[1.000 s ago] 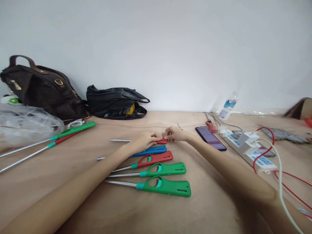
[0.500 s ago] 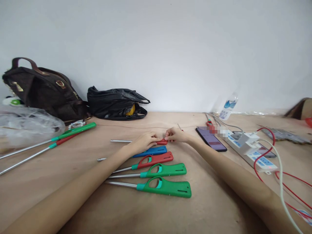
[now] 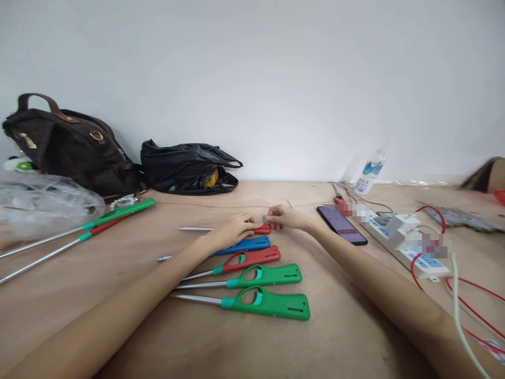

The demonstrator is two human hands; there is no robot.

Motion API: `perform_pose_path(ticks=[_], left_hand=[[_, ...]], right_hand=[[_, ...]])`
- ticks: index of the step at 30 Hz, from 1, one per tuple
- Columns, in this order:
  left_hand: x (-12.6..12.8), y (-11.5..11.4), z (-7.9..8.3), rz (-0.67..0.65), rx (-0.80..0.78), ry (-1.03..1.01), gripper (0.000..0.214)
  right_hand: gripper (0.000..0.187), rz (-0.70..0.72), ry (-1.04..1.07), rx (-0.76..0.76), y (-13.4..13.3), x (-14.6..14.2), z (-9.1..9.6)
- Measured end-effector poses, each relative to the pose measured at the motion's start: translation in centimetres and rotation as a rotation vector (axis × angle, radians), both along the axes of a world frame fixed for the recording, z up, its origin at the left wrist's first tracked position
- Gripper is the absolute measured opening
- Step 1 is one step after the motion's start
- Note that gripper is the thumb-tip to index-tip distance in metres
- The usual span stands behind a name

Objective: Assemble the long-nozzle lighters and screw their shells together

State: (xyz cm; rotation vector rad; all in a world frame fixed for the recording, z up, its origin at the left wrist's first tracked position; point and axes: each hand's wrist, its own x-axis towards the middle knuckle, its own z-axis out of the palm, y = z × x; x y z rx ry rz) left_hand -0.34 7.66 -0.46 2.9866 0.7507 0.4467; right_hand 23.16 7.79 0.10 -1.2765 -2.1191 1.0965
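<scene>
A row of long-nosed lighters lies on the table, handles toward the right. My left hand [image 3: 235,230] is closed over the farthest one, a red lighter [image 3: 263,229], hiding its trigger part; its metal tube shows to the left. Just past the handle's end, my right hand [image 3: 279,217] has its fingers pinched together; what they hold, if anything, is too small to see. A thin rod [image 3: 290,204] shows behind that hand. Nearer me are a blue lighter [image 3: 254,244], a second red lighter [image 3: 262,256], a green lighter [image 3: 282,273] and the nearest green lighter [image 3: 284,305].
At left, more lighters [image 3: 118,215] rest beside a clear plastic bag [image 3: 47,205] and a dark handbag [image 3: 74,147]. A black plastic bag [image 3: 181,168] sits by the wall. At right are a phone [image 3: 341,225], a power strip [image 3: 418,260] with cables, and a bottle [image 3: 369,173].
My right hand has shifted slightly up and left, away from the red lighter's handle end. My left hand and the lighters look unmoved.
</scene>
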Motion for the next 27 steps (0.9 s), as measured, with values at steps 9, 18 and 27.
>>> perform_pose_path(ticks=[9,18,27], left_hand=[[-0.1,0.1,-0.2,0.003,0.052,0.001,0.029],[0.0,0.0,-0.1,-0.01,0.015,-0.007,0.029],[-0.1,0.3,-0.4,-0.025,0.016,-0.021,0.028]], right_hand=[[0.018,0.195,-0.406,0.54,-1.4,-0.6,2.4],[0.014,0.171,-0.694,0.631,-1.9,-1.3,2.3],[0.017,0.117,-0.785,0.608,-2.6,-1.5,3.0]])
